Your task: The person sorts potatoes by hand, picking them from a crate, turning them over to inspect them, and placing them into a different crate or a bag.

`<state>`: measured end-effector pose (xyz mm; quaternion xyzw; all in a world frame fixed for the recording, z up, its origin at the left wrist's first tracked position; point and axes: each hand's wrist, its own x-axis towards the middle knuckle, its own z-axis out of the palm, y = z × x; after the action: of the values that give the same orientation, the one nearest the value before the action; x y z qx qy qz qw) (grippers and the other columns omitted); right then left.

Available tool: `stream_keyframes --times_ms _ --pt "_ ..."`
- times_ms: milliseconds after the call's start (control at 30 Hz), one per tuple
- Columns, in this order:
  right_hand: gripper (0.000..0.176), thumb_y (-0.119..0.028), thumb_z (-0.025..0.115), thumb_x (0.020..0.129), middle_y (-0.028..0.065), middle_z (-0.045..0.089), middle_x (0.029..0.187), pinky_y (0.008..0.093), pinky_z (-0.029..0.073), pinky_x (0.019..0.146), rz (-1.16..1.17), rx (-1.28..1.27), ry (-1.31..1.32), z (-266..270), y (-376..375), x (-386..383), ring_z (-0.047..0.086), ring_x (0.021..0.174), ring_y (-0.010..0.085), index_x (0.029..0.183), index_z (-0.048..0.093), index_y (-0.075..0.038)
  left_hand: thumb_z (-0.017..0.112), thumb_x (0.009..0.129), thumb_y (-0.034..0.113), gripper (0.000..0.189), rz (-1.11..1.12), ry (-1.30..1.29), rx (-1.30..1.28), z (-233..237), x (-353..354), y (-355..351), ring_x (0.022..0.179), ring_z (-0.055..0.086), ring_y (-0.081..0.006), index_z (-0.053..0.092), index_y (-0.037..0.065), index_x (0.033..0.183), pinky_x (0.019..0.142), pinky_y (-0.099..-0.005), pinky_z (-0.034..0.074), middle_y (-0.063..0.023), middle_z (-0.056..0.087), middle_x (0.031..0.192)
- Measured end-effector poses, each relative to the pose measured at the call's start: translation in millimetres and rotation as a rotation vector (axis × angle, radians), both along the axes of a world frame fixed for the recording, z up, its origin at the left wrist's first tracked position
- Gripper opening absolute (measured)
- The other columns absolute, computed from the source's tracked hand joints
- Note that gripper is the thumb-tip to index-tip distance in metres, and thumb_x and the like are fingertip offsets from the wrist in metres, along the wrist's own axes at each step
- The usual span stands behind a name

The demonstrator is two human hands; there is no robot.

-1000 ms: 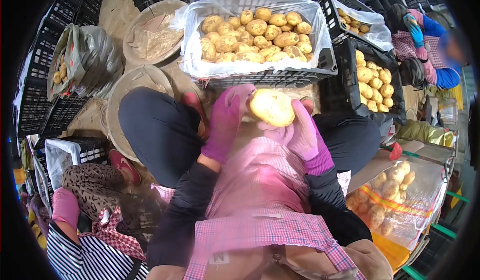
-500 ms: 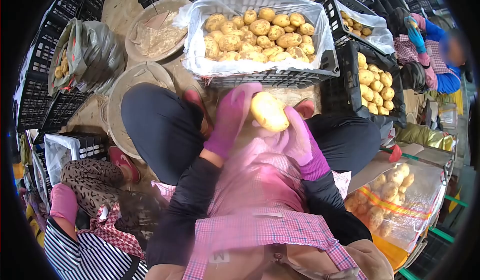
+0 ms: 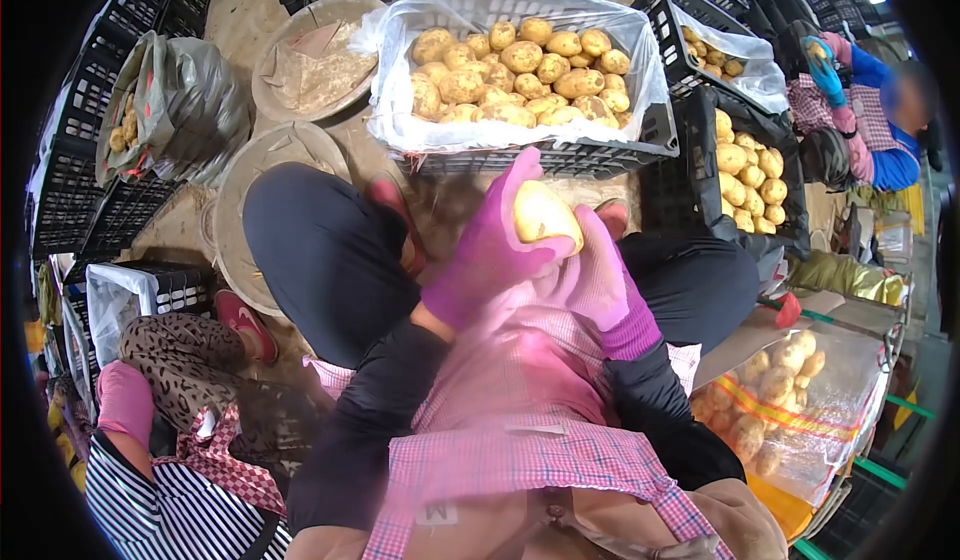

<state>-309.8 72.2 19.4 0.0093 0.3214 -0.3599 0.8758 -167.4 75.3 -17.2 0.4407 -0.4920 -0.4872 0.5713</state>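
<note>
Since the earlier frame, the left hand (image 3: 490, 255) has come inward and its palm now lies closer around the potato (image 3: 545, 215), while the potato has shifted slightly to the right and is more covered by the glove. The right hand (image 3: 605, 280) has stayed almost in the same place.

The potato is between the two hands, above the lap. The left hand is half curled: its fingers reach up along the left side of the potato, and another part of the glove passes below it. The right hand is also partly closed and supports the potato from the right and below. Both hands wear pink gloves.

Just beyond the hands stands a black crate (image 3: 600, 163) with a clear plastic liner (image 3: 640, 40), full of potatoes. To its right is a crate with a black liner (image 3: 690, 150), also with potatoes inside. A round basin (image 3: 250, 175) lies on the floor beside the left knee. At the far right, a co-worker's blue-gloved hand (image 3: 828, 80) holds another potato.
</note>
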Motion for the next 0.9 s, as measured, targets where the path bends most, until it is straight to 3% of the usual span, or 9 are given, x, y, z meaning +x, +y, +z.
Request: stream_keyframes --times_ms 67,167,400,500,567,633,767,867,900 --pt "0.054 -0.048 0.042 0.100 0.0151 0.064 0.114 0.0305 0.052 0.076 0.036 -0.094 0.144 -20.6 1.1 -4.3 0.066 0.085 0.0223 0.135 0.047 -0.008 0.066 0.079 0.012 0.049 -0.006 -0.305 -0.064 -0.9 7.4 -0.8 0.119 0.054 -0.0320 0.052 0.000 0.125 0.101 -0.0377 0.043 -0.0205 0.055 0.126" --pt "0.052 -0.051 0.041 0.100 0.0137 0.066 0.106 0.0253 0.052 0.063 0.115 -0.129 0.161 -27.6 4.0 -11.7 0.065 0.073 0.0181 0.132 0.049 -0.011 0.068 0.079 0.013 0.061 -0.037 -0.775 -0.221 -20.7 24.8 -6.1 0.121 0.053 -0.0309 0.047 -0.001 0.135 0.104 -0.0365 0.040 -0.0203 0.053 0.130" --pt "0.057 -0.057 0.037 0.099 0.0086 0.066 0.099 0.0223 0.047 0.058 0.009 0.111 0.153 -16.0 -2.4 -2.9 0.061 0.069 0.0153 0.131 0.049 -0.011 0.069 0.081 0.016 0.061 0.024 -0.267 -0.070 3.0 3.5 1.1 0.117 0.055 -0.0302 0.047 -0.001 0.135 0.102 -0.0371 0.041 -0.0185 0.057 0.124" --pt "0.057 -0.054 0.041 0.099 0.0072 0.064 0.108 0.0244 0.050 0.065 0.226 -0.266 0.310 -33.1 0.2 -22.3 0.063 0.080 0.0176 0.134 0.047 -0.009 0.066 0.084 0.015 0.056 0.011 -0.354 -0.063 3.9 7.7 1.2 0.117 0.055 -0.0281 0.048 -0.001 0.134 0.101 -0.0367 0.042 -0.0164 0.058 0.123" --pt "0.057 -0.051 0.043 0.099 0.0062 0.063 0.112 0.0254 0.051 0.071 0.144 -0.708 0.675 -42.5 10.7 -12.1 0.064 0.086 0.0187 0.136 0.046 -0.008 0.062 0.087 0.015 0.051 -0.009 -0.449 -0.016 1.4 11.1 1.8 0.117 0.054 -0.0264 0.049 -0.002 0.133 0.100 -0.0357 0.042 -0.0157 0.058 0.124" --pt "0.057 -0.049 0.044 0.100 0.0067 0.063 0.114 0.0267 0.052 0.075 0.096 -0.774 0.723 -33.4 11.6 -4.1 0.064 0.090 0.0194 0.138 0.045 -0.007 0.054 0.093 0.016 0.041 -0.045 -0.444 -0.053 -20.1 19.1 1.3 0.113 0.056 -0.0263 0.051 -0.002 0.130 0.099 -0.0345 0.042 -0.0156 0.059 0.121" --pt "0.056 -0.043 0.042 0.101 0.0124 0.058 0.125 0.0304 0.048 0.089 0.216 -0.247 0.099 -30.3 2.2 -19.6 0.059 0.107 0.0216 0.142 0.040 -0.004 0.038 0.102 0.020 0.034 0.035 -0.173 0.331 -32.4 30.9 -5.5 0.104 0.060 -0.0237 0.056 -0.002 0.123 0.093 -0.0316 0.045 -0.0145 0.063 0.114" --pt "0.056 -0.041 0.041 0.102 0.0143 0.055 0.132 0.0313 0.044 0.097 0.246 -0.170 -0.291 -56.7 -4.4 -29.2 0.055 0.118 0.0227 0.142 0.039 -0.002 0.039 0.104 0.029 0.039 0.126 -0.268 -0.065 -61.9 24.5 -6.6 0.099 0.062 -0.0222 0.058 -0.001 0.120 0.089 -0.0318 0.046 -0.0125 0.065 0.108" --pt "0.056 -0.041 0.041 0.102 0.0142 0.054 0.133 0.0312 0.044 0.098 0.250 -0.165 -0.420 -59.8 -6.3 -30.8 0.054 0.119 0.0228 0.142 0.040 -0.002 0.039 0.104 0.031 0.041 0.037 -0.247 -0.019 -50.5 22.6 -7.2 0.098 0.061 -0.0215 0.058 -0.001 0.120 0.089 -0.0318 0.046 -0.0120 0.065 0.108"
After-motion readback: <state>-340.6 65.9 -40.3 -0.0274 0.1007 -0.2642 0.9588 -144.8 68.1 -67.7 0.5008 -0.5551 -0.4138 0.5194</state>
